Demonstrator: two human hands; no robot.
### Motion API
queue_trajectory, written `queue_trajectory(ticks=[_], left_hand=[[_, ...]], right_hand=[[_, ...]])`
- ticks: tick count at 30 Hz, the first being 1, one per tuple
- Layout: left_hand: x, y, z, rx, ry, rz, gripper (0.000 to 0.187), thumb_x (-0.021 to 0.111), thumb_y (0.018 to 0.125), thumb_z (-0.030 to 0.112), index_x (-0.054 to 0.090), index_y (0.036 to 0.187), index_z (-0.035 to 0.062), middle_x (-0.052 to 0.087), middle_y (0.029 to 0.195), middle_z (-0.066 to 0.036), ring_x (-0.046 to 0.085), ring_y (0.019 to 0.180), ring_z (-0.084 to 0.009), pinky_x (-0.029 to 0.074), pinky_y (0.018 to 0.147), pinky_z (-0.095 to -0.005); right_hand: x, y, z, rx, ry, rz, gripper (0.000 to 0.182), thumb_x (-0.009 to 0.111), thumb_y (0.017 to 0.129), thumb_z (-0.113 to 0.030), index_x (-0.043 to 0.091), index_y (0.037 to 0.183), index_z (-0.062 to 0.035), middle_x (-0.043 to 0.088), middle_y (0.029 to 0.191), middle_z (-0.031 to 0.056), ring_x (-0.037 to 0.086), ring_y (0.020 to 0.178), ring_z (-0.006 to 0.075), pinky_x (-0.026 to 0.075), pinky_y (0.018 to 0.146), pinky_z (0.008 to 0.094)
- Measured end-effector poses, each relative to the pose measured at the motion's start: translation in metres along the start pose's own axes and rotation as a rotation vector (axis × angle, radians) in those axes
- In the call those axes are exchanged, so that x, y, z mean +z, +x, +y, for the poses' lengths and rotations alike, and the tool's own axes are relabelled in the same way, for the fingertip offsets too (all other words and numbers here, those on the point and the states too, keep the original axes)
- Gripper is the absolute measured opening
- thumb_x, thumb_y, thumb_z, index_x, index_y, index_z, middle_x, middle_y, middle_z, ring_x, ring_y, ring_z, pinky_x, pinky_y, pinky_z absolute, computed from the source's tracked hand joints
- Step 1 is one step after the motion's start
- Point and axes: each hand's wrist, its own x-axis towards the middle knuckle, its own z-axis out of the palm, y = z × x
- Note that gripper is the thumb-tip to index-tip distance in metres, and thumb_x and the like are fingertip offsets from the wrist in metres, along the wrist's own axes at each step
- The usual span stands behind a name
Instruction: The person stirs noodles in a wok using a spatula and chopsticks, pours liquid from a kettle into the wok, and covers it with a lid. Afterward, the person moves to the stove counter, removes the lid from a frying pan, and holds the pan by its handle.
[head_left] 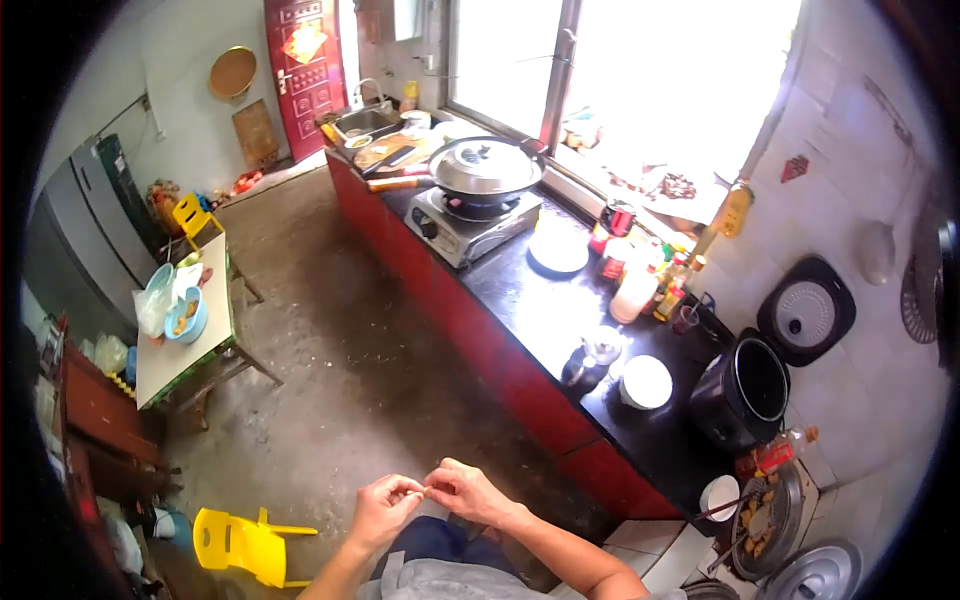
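My left hand [384, 510] and my right hand [472, 494] meet in front of my body, above my lap. Both are closed, with thumbs and fingertips pinched together. Something tiny may be between the fingertips, but it is too small to name. Nearest to them is a yellow plastic chair [240, 546] on the floor to the left. The black countertop [530, 325] with its red front runs along the right side, apart from my hands.
A lidded wok [487, 168] sits on a gas stove [465, 225]. Along the counter stand a white plate [558, 252], several bottles, a white bowl [645, 383] and an open cooker pot [745, 390]. At left, a table [215, 335] carries a blue basin [187, 316].
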Motion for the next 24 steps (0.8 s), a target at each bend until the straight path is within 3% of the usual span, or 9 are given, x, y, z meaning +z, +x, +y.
queue_trajectory(ticks=[4,6,10,11,14,16,22,23,24], left_hand=[[-0.024,-0.005,0.001,-0.141,-0.382,0.019,0.008,0.063,0.082,0.002,0.063,0.091,0.0025,0.062,0.076,0.000,0.050,0.058,-0.0020,0.040,0.049,-0.0174],[-0.040,-0.001,0.001,-0.191,-0.444,0.021,0.009,0.062,0.084,0.001,0.062,0.093,0.0031,0.061,0.075,0.000,0.048,0.057,-0.0015,0.037,0.048,-0.0165],[-0.081,0.016,0.003,-0.117,-0.665,0.070,0.030,0.066,0.084,0.013,0.055,0.111,0.0057,0.059,0.084,0.001,0.045,0.055,-0.0010,0.035,0.046,-0.0172],[-0.098,0.023,-0.005,-0.059,-0.740,0.027,0.043,0.066,0.085,0.018,0.047,0.121,0.0075,0.058,0.095,0.002,0.044,0.056,-0.0007,0.034,0.047,-0.0174],[-0.155,0.036,0.008,0.019,-0.757,-0.050,0.044,0.063,0.087,0.015,0.043,0.125,0.0067,0.056,0.101,0.000,0.046,0.062,-0.0009,0.038,0.054,-0.0180],[-0.188,0.045,0.016,0.092,-0.784,-0.048,0.025,0.057,0.090,0.010,0.045,0.111,0.0040,0.057,0.100,-0.005,0.053,0.084,-0.0061,0.043,0.071,-0.0204],[-0.289,0.043,0.063,0.107,-0.755,-0.015,0.018,0.063,0.085,0.005,0.049,0.095,0.0030,0.062,0.087,-0.005,0.060,0.078,-0.0096,0.049,0.068,-0.0232],[-0.300,0.043,0.070,0.211,-0.634,0.008,0.019,0.067,0.083,0.004,0.051,0.093,0.0033,0.063,0.087,-0.007,0.060,0.075,-0.0096,0.048,0.064,-0.0228],[-0.315,0.048,0.075,0.387,-0.529,-0.115,0.023,0.071,0.079,0.003,0.052,0.092,0.0036,0.064,0.087,-0.011,0.061,0.073,-0.0100,0.048,0.061,-0.0231]], right_hand=[[-0.003,0.027,-0.007,0.004,0.146,-0.054,0.013,0.068,0.079,-0.009,0.064,0.090,-0.0033,0.060,0.081,0.0076,0.060,0.075,0.0162,0.048,0.065,0.0272],[-0.002,0.047,-0.016,0.221,0.395,-0.098,0.009,0.066,0.082,-0.007,0.065,0.089,-0.0014,0.063,0.080,0.0040,0.059,0.070,0.0105,0.048,0.063,0.0232],[-0.002,0.110,-0.062,0.401,0.608,-0.187,0.009,0.066,0.082,-0.005,0.065,0.089,-0.0003,0.063,0.077,0.0044,0.060,0.066,0.0110,0.049,0.059,0.0235],[0.003,0.127,-0.066,0.382,0.589,-0.212,0.010,0.067,0.082,-0.005,0.065,0.089,0.0002,0.063,0.077,0.0045,0.060,0.066,0.0106,0.048,0.058,0.0227],[0.028,0.182,-0.089,0.273,0.571,-0.299,0.009,0.068,0.081,-0.003,0.065,0.088,0.0007,0.061,0.079,0.0048,0.060,0.065,0.0114,0.048,0.057,0.0230],[0.048,0.222,-0.113,0.156,0.530,-0.377,0.009,0.068,0.080,-0.002,0.065,0.088,0.0011,0.061,0.079,0.0050,0.060,0.067,0.0120,0.048,0.058,0.0231],[0.062,0.303,-0.188,-0.326,0.362,-0.463,0.008,0.069,0.078,-0.003,0.067,0.085,-0.0015,0.064,0.082,0.0083,0.062,0.076,0.0189,0.050,0.068,0.0282],[0.061,0.312,-0.197,-0.485,0.426,-0.452,0.007,0.066,0.079,-0.004,0.066,0.084,0.0011,0.064,0.082,0.0114,0.062,0.072,0.0211,0.050,0.065,0.0298],[0.060,0.320,-0.204,-0.643,0.488,-0.443,0.008,0.064,0.081,-0.004,0.065,0.083,0.0037,0.065,0.081,0.0145,0.062,0.067,0.0232,0.051,0.061,0.0313]])
